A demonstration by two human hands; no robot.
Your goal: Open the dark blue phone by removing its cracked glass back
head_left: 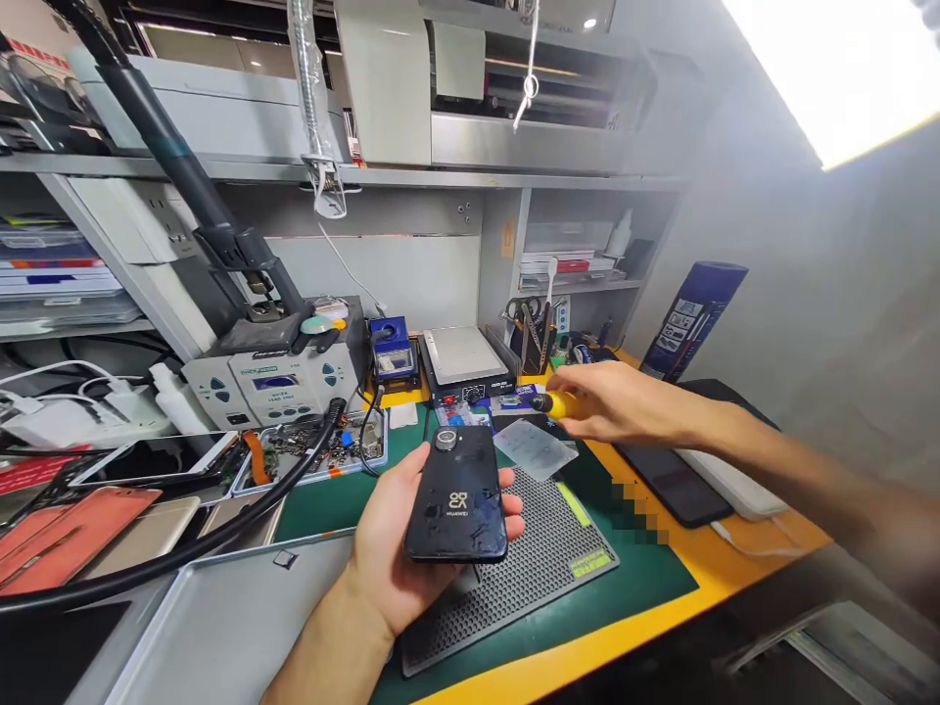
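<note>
A black Huawei smartphone (456, 490) rests in my left hand (400, 529), its back cover facing up and its round camera ring at the far end. My left fingers wrap round it from below, with fingertips showing at its right side. The back looks smudged and marked. Farther right, my right hand (598, 401) is closed round a yellow cylinder with a black tip (562, 403), which points left; its exact kind does not show. Below the phone lies a grey perforated mat (529, 548), and a translucent plastic sheet (536, 448) sits at its far edge.
A soldering station (283, 377) and a tray of small parts (315, 450) stand at the left. A black hose (242, 529) curves across the left side. Behind are a flat heating-plate-like device (466, 357) and a tool holder (533, 338). Another phone (680, 485) lies right.
</note>
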